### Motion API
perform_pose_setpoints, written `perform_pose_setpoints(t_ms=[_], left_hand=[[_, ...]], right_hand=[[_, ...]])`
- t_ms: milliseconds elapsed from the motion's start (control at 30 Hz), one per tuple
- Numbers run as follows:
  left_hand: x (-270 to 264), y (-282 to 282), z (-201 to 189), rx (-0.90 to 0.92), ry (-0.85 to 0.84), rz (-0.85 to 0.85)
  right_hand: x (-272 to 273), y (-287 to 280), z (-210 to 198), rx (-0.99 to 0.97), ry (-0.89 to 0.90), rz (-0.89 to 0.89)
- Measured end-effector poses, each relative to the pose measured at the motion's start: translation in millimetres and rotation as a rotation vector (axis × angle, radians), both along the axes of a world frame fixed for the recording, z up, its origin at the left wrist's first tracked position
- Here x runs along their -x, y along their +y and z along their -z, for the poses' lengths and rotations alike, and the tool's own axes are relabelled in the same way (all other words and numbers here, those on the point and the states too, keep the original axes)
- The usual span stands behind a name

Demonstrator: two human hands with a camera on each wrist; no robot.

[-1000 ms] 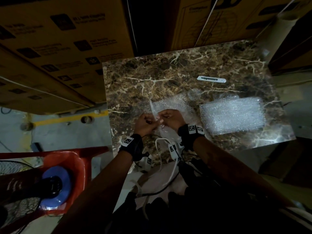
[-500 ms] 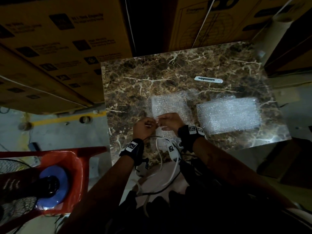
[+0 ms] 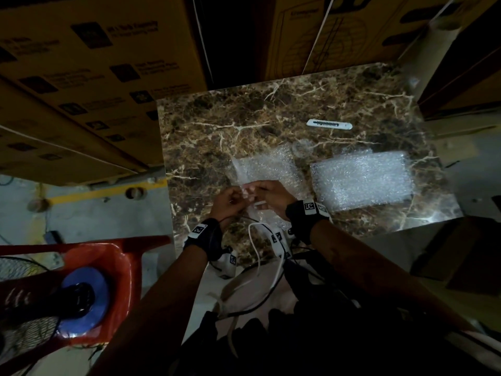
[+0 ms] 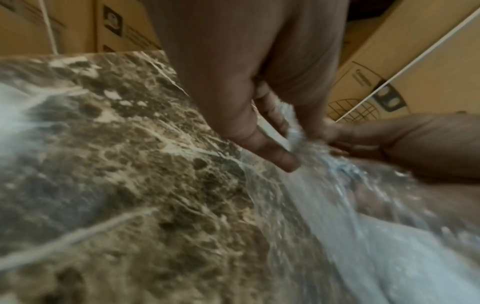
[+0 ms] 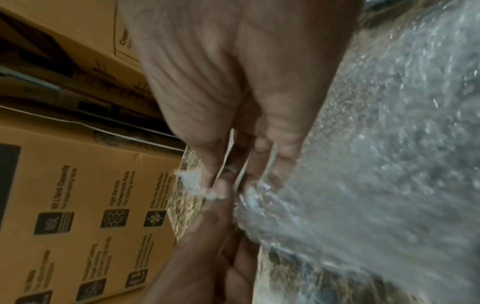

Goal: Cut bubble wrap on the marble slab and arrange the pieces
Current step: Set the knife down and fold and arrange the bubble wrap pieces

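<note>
A brown marble slab (image 3: 217,123) fills the middle of the head view. A clear sheet of bubble wrap (image 3: 268,166) lies at its near centre. My left hand (image 3: 230,203) and right hand (image 3: 271,195) meet at the sheet's near edge, and both pinch it. The left wrist view shows my left hand (image 4: 272,139) with fingers curled on the bubble wrap (image 4: 350,205). In the right wrist view my right hand (image 5: 233,174) pinches the bubble wrap (image 5: 363,164) edge. A folded stack of bubble wrap pieces (image 3: 360,180) lies to the right. A white utility knife (image 3: 329,124) rests farther back.
Cardboard boxes (image 3: 95,77) stand close along the slab's left and far sides. A red plastic chair (image 3: 89,256) holding a blue-based object sits at the lower left. White and black cables (image 3: 257,253) hang off the slab's near edge.
The bubble wrap sheet, raised at its left edge a second ago, now lies flatter on the slab. Both hands stayed together at its near edge.
</note>
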State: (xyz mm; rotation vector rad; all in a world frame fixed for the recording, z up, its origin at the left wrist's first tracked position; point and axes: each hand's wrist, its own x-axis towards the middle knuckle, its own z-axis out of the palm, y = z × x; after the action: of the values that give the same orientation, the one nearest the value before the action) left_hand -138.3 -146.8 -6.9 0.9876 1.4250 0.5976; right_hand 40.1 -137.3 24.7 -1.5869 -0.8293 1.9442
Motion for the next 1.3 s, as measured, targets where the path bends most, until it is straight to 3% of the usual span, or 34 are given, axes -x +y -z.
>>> perform_pose_setpoints(t_ms=[67,133,233,333,533,600,767,867,1000,1133,1233,1300], left_hand=[[-2,0,-1,-0.003,0.011,-0.058],[-4,2,3,0.023,-0.012,-0.232],[-5,9,9,0.033,-0.017,-0.414],[-7,16,4,0.026,-0.035,-0.458],[8,20,10,0.063,-0.057,-0.44],[4,15,5,0.071,-0.106,-0.395],[2,-6,11,0.061,-0.011,-0.159],[5,-19,13,0.033,0.032,-0.179],[7,-22,21,0.125,0.031,-0.198],[22,-26,42,0.193,0.314,-0.071],[35,-28,53,0.118,0.586,0.145],[36,-33,41,0.072,0.756,0.196]], right_hand=[[6,-2,3,-0.112,-0.006,-0.036],[15,-4,1,-0.203,-0.084,-0.043],[15,-6,3,-0.361,-0.376,-0.283],[6,-7,9,-0.399,-0.39,-0.425],[-9,-4,-1,-0.127,-0.079,-0.113],[-8,-6,-1,-0.124,-0.094,-0.061],[-1,-8,6,-0.162,-0.164,-0.034],[1,-6,7,-0.183,-0.188,-0.057],[-1,-1,5,-0.194,-0.242,0.0],[-6,3,7,-0.234,-0.295,0.073],[-12,8,11,-0.418,-0.485,0.022],[-14,11,13,-0.497,-0.523,0.003]])
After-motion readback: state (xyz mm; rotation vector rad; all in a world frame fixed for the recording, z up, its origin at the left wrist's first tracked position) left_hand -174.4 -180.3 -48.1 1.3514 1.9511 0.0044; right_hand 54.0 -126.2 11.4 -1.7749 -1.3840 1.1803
